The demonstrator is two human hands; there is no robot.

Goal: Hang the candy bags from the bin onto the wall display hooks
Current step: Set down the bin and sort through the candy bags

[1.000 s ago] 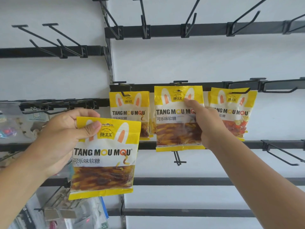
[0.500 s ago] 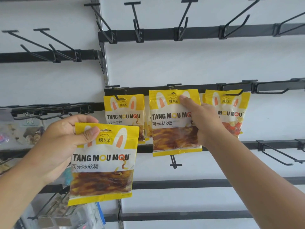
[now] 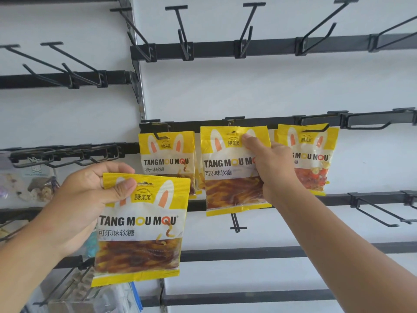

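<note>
My left hand (image 3: pixel 83 199) pinches a yellow-and-white candy bag (image 3: pixel 140 231) by its top edge, low and left of the display. My right hand (image 3: pixel 270 168) holds the top right of a second, matching bag (image 3: pixel 225 172) up at the middle hook (image 3: pixel 234 119) of the centre rail; its hang hole sits at the hook tip. A third bag (image 3: pixel 167 159) hangs on the hook to the left, with more bags behind it. A bag with red candy (image 3: pixel 311 159) hangs to the right, partly hidden by my right hand.
Empty black hooks (image 3: pixel 182 32) line the top rail (image 3: pixel 270 47) and the rails at right (image 3: pixel 370 208). The left panel holds other snack packets (image 3: pixel 29 186) on crowded hooks. A clear box (image 3: pixel 90 299) shows at the bottom left.
The view has tilted slightly downward. My right hand has kept the middle bag at its hook, thumb sliding up near the hang hole. My left hand still holds its bag, nearly unmoved.
</note>
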